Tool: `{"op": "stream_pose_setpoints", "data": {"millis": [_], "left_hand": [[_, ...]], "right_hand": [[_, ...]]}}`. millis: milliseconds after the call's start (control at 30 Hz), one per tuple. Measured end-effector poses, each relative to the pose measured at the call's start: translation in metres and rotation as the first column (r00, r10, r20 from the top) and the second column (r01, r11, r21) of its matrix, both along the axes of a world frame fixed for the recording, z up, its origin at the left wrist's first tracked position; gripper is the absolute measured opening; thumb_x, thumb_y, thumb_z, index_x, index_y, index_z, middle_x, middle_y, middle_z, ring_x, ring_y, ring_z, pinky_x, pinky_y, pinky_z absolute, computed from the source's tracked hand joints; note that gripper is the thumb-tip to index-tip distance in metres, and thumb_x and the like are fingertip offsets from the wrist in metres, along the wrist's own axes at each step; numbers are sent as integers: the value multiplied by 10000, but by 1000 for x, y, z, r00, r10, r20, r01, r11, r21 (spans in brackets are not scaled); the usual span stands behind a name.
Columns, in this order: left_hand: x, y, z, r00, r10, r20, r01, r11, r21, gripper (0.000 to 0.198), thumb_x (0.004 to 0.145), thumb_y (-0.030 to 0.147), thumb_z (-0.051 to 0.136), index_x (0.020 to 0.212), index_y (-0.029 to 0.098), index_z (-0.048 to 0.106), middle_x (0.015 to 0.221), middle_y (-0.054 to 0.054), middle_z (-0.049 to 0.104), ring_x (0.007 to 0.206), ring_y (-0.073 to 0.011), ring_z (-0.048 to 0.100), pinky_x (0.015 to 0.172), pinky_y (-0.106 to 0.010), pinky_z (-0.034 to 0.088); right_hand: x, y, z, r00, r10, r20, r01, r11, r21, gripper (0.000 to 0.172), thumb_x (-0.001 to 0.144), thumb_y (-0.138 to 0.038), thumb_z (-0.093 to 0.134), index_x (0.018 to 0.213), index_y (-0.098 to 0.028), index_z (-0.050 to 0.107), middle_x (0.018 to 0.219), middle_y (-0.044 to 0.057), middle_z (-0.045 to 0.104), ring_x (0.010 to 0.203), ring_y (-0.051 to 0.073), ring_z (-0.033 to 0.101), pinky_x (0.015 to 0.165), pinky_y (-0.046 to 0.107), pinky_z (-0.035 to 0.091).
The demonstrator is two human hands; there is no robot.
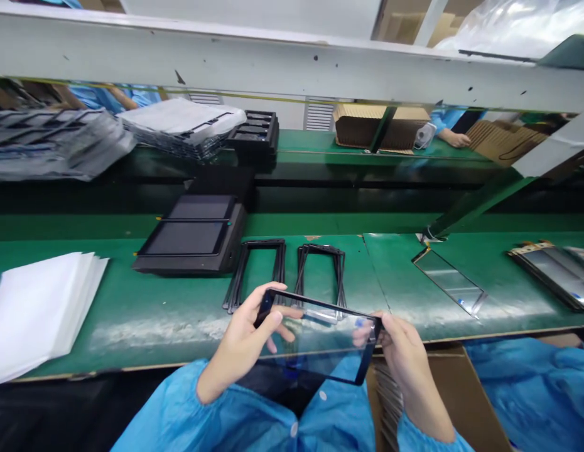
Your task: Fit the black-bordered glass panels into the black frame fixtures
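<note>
A clear glass touch panel with a black border (320,342) is held up tilted in front of my chest, near the bench's front edge. My left hand (249,333) grips its left end, thumb in front and fingers seen through the glass behind. At the opposite end, my right hand (402,345) pinches the upper right corner. Just beyond the panel lie two stacks of black rectangular frames, a left stack (240,276) and a right stack (340,270), on the green bench top (188,307).
White sheets (42,307) lie at left. Dark screens (186,238) rest on a black foam block (188,265). A separate glass panel (449,279) and stacked panels (553,276) are at right. Behind a green post (480,204), a co-worker's hand (454,138) shows. A cardboard box (466,392) stands below the edge.
</note>
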State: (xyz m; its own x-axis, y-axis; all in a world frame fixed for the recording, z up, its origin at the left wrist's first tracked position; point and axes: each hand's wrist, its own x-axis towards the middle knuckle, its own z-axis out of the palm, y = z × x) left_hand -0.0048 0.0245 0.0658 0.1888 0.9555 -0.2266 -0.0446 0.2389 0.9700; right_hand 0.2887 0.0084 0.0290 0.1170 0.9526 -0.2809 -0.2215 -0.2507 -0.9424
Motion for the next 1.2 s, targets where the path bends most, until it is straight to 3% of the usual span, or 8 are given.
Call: {"op": "stream_pose_setpoints", "data": {"millis": [233,533,733,800,900,967,1067,1200], "left_hand": [[-1,-3,-3,995,96,1,-96,995,-23,567,956,552,715,1361,222,496,1045,-154,841,696,-253,804,492,-265,570],[0,-5,-1,988,153,-21,-154,987,-46,566,929,548,746,1333,221,520,992,-128,847,658,-253,793,469,-280,580],[-10,-2,-18,987,155,-51,-154,988,25,574,986,502,678,1437,215,467,1131,-172,820,705,-270,804,486,-305,598],[-12,1,-15,972,188,-141,-158,967,198,594,1005,420,661,1528,237,448,1393,-200,721,1000,-313,810,718,-384,672],[-11,11,-1,878,231,-419,40,837,546,608,954,295,718,1541,304,559,1625,-116,550,1498,-372,506,1225,-553,426],[-8,21,9,795,141,-590,317,733,601,462,937,267,736,1394,332,721,1506,-74,671,1488,-375,512,1294,-581,291],[-2,34,15,720,-27,-693,551,630,548,243,1005,270,662,1174,307,833,1132,-59,839,1118,-309,757,1146,-495,486],[2,36,9,737,13,-675,542,586,603,259,1066,273,579,1059,223,833,995,-65,851,918,-252,780,830,-355,590]], "right_hand": [[-18,4,17,987,-17,159,1,995,96,497,913,-639,689,672,-219,800,622,68,793,558,236,737,603,343,632],[-28,-3,12,962,-118,247,92,989,116,539,951,-651,641,654,-220,773,615,67,784,555,231,739,575,326,619],[-32,-6,14,997,-62,36,59,995,82,467,886,-572,773,1166,-198,767,793,82,847,624,248,800,612,341,652],[-33,-10,14,996,-71,62,67,995,72,419,877,-521,812,1144,-201,762,799,82,849,631,248,808,617,329,655],[-36,-17,13,991,-75,108,65,994,92,366,905,-502,796,1127,-213,773,800,75,851,634,242,809,636,330,660],[-39,-19,11,988,-56,146,40,993,110,339,922,-488,786,1134,-223,783,812,71,856,651,238,814,667,330,665],[-43,-20,10,984,-31,174,12,994,108,341,936,-496,775,1142,-225,787,824,77,861,653,237,819,668,328,668],[-46,-16,10,982,-16,187,-3,995,101,387,917,-518,790,1134,-198,786,793,91,855,627,242,816,668,340,676]]}}
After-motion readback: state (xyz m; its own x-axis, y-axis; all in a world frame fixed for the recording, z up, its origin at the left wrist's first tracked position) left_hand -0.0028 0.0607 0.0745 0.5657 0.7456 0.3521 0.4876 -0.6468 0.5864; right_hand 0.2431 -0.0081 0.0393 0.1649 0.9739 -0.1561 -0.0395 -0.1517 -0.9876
